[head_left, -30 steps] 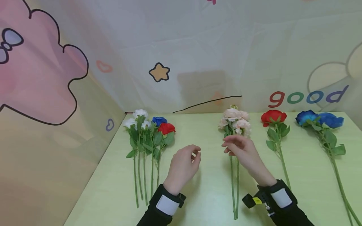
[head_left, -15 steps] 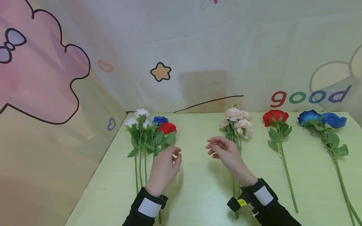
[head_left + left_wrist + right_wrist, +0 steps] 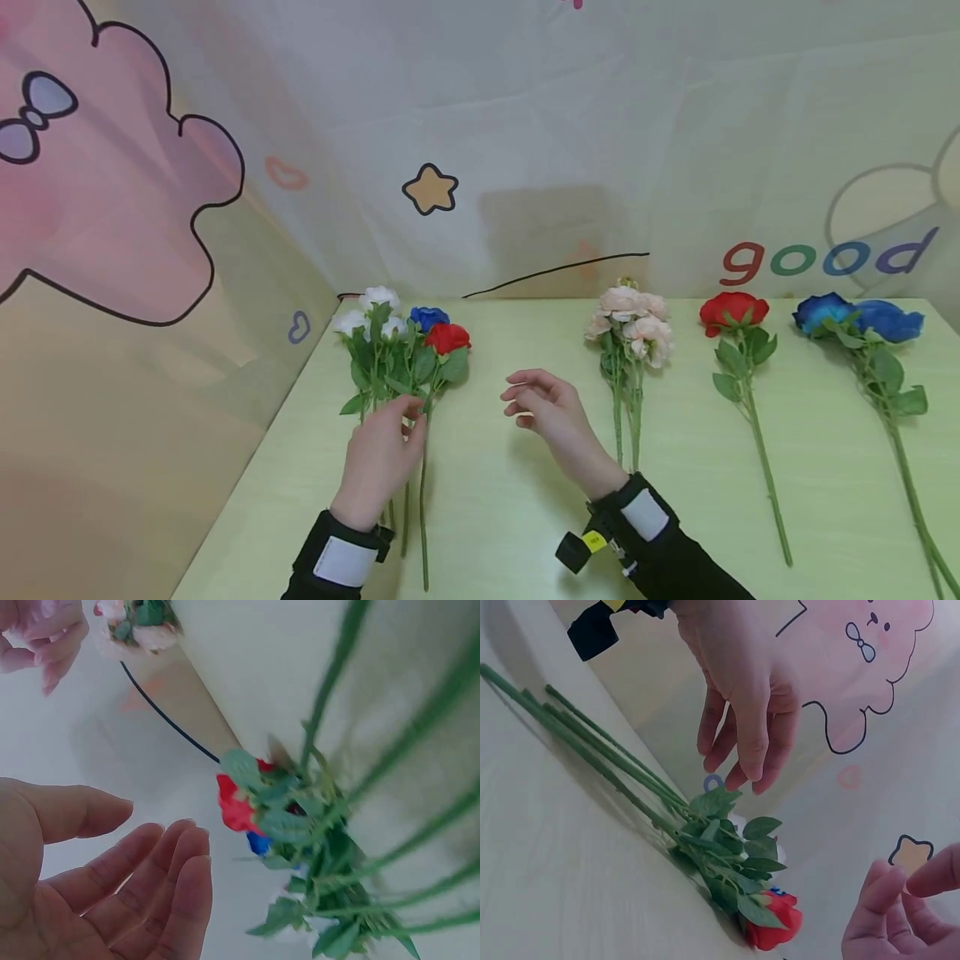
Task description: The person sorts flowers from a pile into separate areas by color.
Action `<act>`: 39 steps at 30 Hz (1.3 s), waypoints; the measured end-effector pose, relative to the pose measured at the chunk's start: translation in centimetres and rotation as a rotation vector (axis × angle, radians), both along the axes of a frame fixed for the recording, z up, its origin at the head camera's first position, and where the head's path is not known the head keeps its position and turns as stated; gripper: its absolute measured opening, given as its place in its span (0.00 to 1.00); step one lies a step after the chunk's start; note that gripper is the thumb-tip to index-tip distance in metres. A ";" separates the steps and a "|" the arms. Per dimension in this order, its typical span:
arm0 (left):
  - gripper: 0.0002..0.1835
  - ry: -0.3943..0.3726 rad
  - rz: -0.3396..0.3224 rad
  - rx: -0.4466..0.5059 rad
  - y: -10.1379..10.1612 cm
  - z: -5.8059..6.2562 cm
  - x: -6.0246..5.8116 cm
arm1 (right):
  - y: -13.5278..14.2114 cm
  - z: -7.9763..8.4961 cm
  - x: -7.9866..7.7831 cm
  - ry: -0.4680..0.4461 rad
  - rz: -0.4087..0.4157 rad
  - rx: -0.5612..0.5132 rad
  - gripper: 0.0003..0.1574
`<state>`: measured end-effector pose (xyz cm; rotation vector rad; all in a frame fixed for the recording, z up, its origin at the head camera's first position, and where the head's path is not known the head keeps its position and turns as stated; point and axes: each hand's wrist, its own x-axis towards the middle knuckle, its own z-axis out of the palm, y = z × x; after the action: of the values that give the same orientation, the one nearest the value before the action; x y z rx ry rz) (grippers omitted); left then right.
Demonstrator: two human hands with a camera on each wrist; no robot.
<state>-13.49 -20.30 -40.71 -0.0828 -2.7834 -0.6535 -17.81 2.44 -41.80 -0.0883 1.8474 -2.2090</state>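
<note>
Over the stems of the left-hand bunch hovers my left hand [image 3: 378, 462], its fingers loosely bent and apart, with nothing in them. That bunch has white roses [image 3: 378, 297], a blue rose [image 3: 430, 317] and a red rose [image 3: 447, 337] lying side by side. In the left wrist view the green stems [image 3: 409, 769] run past the hand without touching it. My right hand [image 3: 551, 421] hangs above the table between the two bunches, fingers relaxed and holding nothing. Just right of it lie pale pink flowers [image 3: 633, 321], their lower stems hidden by the right wrist.
Farther right on the light table [image 3: 517, 533] lie a single red rose [image 3: 733, 312] and blue roses [image 3: 888, 322] on long stems. A printed cloth backdrop [image 3: 525, 125] rises behind the table's back edge.
Both hands have moved left across the table. My left hand is now over the left bunch, and my right hand has come away from above the pink flowers. Nothing has been picked up.
</note>
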 end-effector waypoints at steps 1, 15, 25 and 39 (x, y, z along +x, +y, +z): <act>0.11 -0.005 0.013 -0.005 -0.4 0.0 0.1 | -0.4 -0.1 0.0 -0.009 0.000 -0.010 0.14; 0.16 -0.127 0.144 -0.018 -4.8 -1.1 1.1 | -3.5 -1.1 0.8 -0.063 0.018 -0.070 0.15; 0.23 -0.362 0.195 -0.026 -6.6 -2.7 1.2 | -4.4 -2.3 1.0 -0.081 0.090 -0.066 0.17; 0.28 -0.377 0.190 -0.052 -6.9 -3.4 0.8 | -5.8 -2.5 2.0 -0.067 0.162 -0.047 0.19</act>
<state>-12.67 -27.16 -44.10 0.3234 -3.1134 -0.5999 -15.84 -3.37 -44.26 -0.1645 1.6906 -2.1188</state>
